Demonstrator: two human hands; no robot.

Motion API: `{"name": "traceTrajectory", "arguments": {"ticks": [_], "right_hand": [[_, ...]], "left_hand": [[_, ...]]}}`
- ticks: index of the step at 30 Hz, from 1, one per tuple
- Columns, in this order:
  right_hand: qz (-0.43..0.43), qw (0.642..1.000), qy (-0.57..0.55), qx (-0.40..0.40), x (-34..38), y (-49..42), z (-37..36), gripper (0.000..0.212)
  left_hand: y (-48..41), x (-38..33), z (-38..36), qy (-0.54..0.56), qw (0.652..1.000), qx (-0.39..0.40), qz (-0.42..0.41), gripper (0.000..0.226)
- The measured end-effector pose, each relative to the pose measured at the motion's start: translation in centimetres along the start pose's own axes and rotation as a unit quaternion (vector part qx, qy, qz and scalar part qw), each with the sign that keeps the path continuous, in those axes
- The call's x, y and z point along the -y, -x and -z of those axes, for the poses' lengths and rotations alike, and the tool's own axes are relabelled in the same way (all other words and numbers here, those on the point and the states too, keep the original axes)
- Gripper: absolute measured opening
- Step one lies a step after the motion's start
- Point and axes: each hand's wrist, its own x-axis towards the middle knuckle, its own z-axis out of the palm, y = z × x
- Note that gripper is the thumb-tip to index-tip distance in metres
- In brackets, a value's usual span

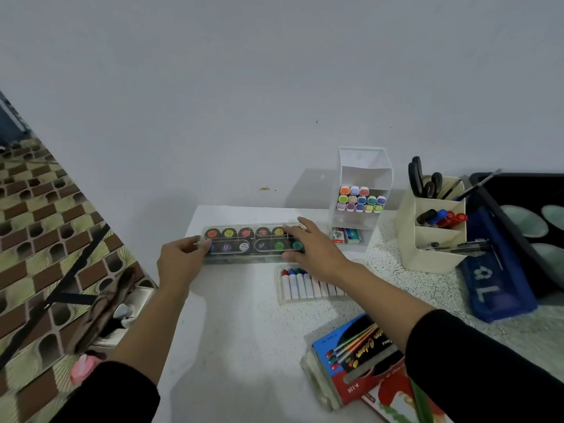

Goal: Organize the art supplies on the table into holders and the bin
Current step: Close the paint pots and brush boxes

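Observation:
A clear case of round paint pots point(244, 243) lies near the far edge of the white table point(238, 325). My left hand point(180, 262) grips its left end, fingers curled round the edge. My right hand point(308, 245) holds the right end, fingers over the top and thumb on the near side. Just in front lies a clear pack of white crayons point(300, 285), partly under my right wrist. A white tiered holder point(361, 196) with pastel markers stands at the back. A cream holder point(433, 227) keeps scissors and markers. The blue bin point(494, 282) sits at the right.
A blue and red box of colour pencils point(357, 352) lies at the near right on other packs. A black tray point(525, 227) with pale plates stands at the far right. The table's left edge drops to a patterned floor with a pair of sandals point(100, 309).

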Motion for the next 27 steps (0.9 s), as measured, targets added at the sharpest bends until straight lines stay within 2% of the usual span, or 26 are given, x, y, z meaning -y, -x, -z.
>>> {"name": "traceTrajectory", "arguments": {"ticks": [3,6,9,12,17,22,27], "right_hand": [[-0.028,0.998,-0.03,-0.04,0.1,0.7,-0.5,0.063],[-0.051,0.996,-0.03,-0.073,0.6,1.6,-1.3,0.059],[-0.076,0.985,-0.115,-0.099,1.2,1.7,-1.0,0.047],[-0.086,0.967,-0.189,-0.149,1.4,1.4,-0.3,0.033],[-0.114,0.979,-0.073,-0.149,0.9,0.7,-1.2,0.031],[-0.124,0.98,-0.065,-0.141,0.4,0.0,-0.7,0.03],[-0.119,0.984,-0.014,-0.134,0.5,0.4,-0.2,0.03]], "left_hand": [[0.3,-0.4,-0.1,-0.01,1.0,-0.009,-0.003,0.044],[0.6,-0.6,-0.2,-0.02,1.0,-0.015,-0.006,0.045],[0.8,-0.6,-0.5,-0.011,1.0,-0.021,0.006,0.048],[0.8,-0.8,-1.2,-0.015,1.0,-0.02,0.015,0.059],[0.7,-0.7,-1.7,-0.008,0.999,-0.031,0.029,0.07],[0.1,-0.9,-1.7,0.016,0.998,-0.038,0.038,0.053],[0.1,-0.9,-2.0,0.015,0.998,-0.054,0.02,0.05]]}}
